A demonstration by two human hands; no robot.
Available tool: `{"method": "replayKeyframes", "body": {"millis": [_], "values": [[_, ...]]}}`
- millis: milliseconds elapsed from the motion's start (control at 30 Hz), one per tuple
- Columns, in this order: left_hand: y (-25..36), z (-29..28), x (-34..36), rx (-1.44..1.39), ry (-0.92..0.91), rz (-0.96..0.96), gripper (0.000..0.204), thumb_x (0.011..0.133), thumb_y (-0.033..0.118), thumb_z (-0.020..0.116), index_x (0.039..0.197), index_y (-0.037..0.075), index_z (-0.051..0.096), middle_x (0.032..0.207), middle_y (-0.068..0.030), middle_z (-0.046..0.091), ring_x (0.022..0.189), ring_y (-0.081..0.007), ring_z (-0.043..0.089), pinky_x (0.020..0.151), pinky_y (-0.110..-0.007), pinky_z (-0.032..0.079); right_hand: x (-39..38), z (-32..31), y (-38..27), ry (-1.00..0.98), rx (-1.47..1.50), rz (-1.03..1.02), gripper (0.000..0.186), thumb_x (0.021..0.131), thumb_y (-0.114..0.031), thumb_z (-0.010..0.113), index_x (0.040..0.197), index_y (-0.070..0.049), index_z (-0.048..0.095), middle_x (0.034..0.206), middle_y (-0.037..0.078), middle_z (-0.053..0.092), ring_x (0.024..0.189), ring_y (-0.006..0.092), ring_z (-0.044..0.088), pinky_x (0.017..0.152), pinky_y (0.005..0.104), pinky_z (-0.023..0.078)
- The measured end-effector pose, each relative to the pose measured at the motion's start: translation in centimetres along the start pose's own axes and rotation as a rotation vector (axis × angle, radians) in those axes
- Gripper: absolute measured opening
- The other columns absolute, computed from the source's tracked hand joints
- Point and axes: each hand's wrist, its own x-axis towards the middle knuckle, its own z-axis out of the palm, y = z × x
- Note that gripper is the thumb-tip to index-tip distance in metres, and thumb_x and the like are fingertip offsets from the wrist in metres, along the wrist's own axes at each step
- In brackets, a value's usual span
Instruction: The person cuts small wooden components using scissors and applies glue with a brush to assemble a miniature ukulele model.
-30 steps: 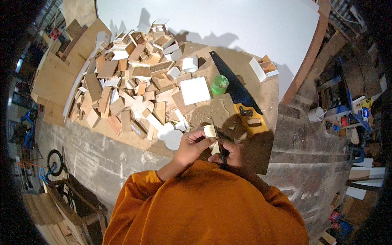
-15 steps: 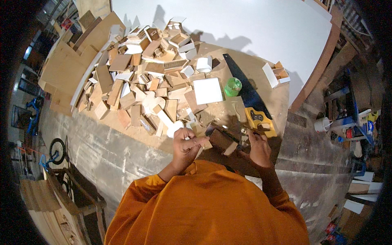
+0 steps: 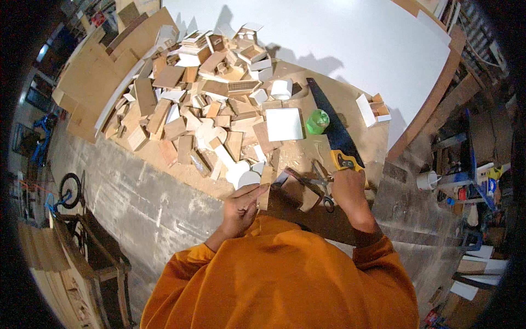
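Note:
My left hand (image 3: 239, 211) is closed on a small pale wooden strip (image 3: 265, 194), low beside the scrap pile. My right hand (image 3: 350, 197) has its fingers bent over the lower part of the yellow saw handle (image 3: 345, 160); the dark blade (image 3: 327, 115) points away from me. Between my hands, dark scissors or a similar tool (image 3: 309, 186) lie among shadowed wood pieces. Just beyond are a white square piece (image 3: 284, 124) and a green plastic container (image 3: 318, 120).
Wooden offcuts and small boxes (image 3: 170, 77) are heaped left of centre. A large white board (image 3: 372, 38) spans the back, a small open box (image 3: 375, 109) sits right, plywood (image 3: 87, 82) stands left. A bicycle (image 3: 68, 192) and white bucket (image 3: 426, 180) are off the table.
My hands have moved apart from their joint hold on the strip and dark tool. My left hand keeps the strip; my right has moved right onto the saw handle.

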Motion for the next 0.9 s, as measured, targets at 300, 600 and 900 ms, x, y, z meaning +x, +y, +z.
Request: {"method": "replayKeyframes", "body": {"millis": [300, 600, 900], "values": [[0.1, -0.4, -0.9, -0.452, 0.062, -0.31, 0.036, 0.083, -0.001, 0.045, 0.116, -0.001, 0.061, 0.112, -0.0124, 0.063, 0.093, -0.0172, 0.059, 0.083, -0.027, 0.044, 1.5, 1.8, -1.4, -0.105, -0.069, -0.061, 0.011, 0.07, -0.01, 0.06, 0.068, -0.003, 0.068, 0.07, 0.02, 0.064, 0.068, 0.0347, 0.065, 0.062, 0.0425, 0.05], [-1.2, -0.6, -1.9, -0.871, 0.197, -0.68, 0.043, 0.08, -0.009, 0.047, 0.12, 0.003, 0.06, 0.117, -0.0029, 0.06, 0.086, -0.0073, 0.053, 0.079, -0.021, 0.042, 3.6, -3.2, -3.7, 0.086, 0.571, -0.153, 0.016, 0.079, -0.018, 0.064, 0.088, -0.005, 0.067, 0.083, 0.017, 0.066, 0.079, 0.0341, 0.064, 0.072, 0.0402, 0.049], [-1.3, -0.7, -1.3, -0.679, 0.139, -0.581, 0.051, 0.08, -0.012, 0.056, 0.127, 0.008, 0.055, 0.115, 0.002, 0.059, 0.088, -0.0039, 0.049, 0.082, -0.019, 0.041, 3.1, -2.4, -8.6, -0.105, 0.923, -0.373, 0.019, 0.08, -0.017, 0.065, 0.093, -0.004, 0.066, 0.077, 0.013, 0.066, 0.066, 0.0238, 0.064, 0.061, 0.0336, 0.049]]}}
